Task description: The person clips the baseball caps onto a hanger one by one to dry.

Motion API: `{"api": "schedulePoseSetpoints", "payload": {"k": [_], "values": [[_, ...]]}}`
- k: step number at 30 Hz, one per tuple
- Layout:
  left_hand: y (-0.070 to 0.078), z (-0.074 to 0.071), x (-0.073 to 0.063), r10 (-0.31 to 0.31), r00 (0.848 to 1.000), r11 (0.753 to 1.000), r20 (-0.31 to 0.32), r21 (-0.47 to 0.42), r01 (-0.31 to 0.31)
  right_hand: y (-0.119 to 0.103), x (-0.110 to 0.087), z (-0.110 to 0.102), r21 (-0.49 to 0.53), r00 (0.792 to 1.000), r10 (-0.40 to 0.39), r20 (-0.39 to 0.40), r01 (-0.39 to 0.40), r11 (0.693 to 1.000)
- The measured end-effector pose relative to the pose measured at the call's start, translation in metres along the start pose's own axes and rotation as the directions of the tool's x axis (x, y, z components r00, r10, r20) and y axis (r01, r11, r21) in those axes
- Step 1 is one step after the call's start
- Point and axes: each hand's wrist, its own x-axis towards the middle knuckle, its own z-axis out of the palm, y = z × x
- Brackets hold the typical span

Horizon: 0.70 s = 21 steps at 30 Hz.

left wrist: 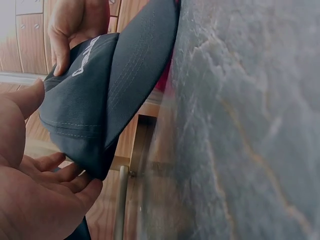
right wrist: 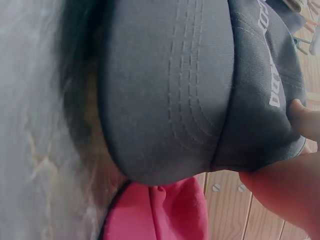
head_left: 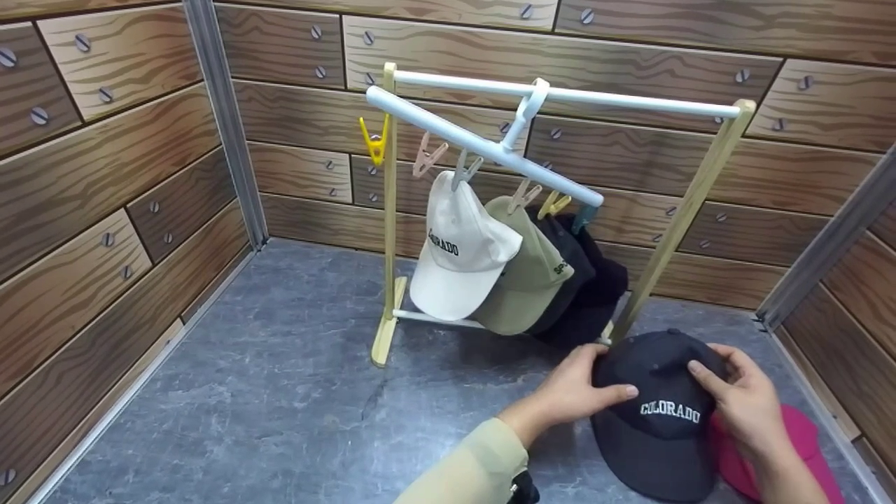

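A: Where do we log the black cap (head_left: 651, 371)?

B: We have it in front of the rack (head_left: 630, 100), near the foot of its right post, crown toward the rack and bill toward us. The white letters COLORADO face us. We cannot tell whether the bill touches the grey table (head_left: 280, 392).

A: State of the hands?

B: We note the left hand (head_left: 577, 388) clamped on the edge of the cap nearer the rack, thumb along the front, fingers curled at the rim. The right hand (head_left: 752, 399) grips the opposite side, thumb pressed on the crown close to the lettering. Its other fingers are partly hidden behind the cap, so we cannot tell how they are spread.

A: What lies beside them?

B: A pink cap (head_left: 805, 434), off to the right of the rack, partly covered by the right hand.

A: And on the rack itself?

B: We record a hanger (head_left: 448, 131) hooked over the top rail. Near the left post hang a yellow clip (head_left: 376, 148) and a pink clip (head_left: 428, 155). Toward the right post we see, clipped up, a white cap (head_left: 455, 280), a green cap (head_left: 518, 294) and overlapping dark caps (head_left: 581, 301).
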Motion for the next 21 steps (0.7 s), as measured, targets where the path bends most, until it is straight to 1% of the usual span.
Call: {"api": "schedulePoseSetpoints", "payload": {"k": [5, 11, 17, 21], "values": [[0.004, -0.002, -0.001, 0.025, 0.999, 1.000, -0.037, -0.006, -0.025, -0.005, -0.004, 0.010, 0.013, 0.999, -0.038, -0.008, 0.038, 0.999], [0.009, -0.004, -0.003, 0.031, 0.998, 0.999, -0.050, -0.007, -0.032, -0.010, -0.009, 0.020, 0.027, 0.998, -0.056, 0.011, 0.056, 0.998], [0.012, -0.005, -0.003, 0.030, 0.997, 0.999, -0.074, -0.041, -0.033, -0.014, -0.014, 0.031, 0.029, 0.996, -0.086, 0.032, 0.085, 0.996], [0.013, -0.006, -0.004, 0.039, 0.996, 0.997, -0.081, -0.063, -0.044, -0.015, -0.015, 0.035, 0.022, 0.996, -0.087, 0.035, 0.087, 0.996]]}}
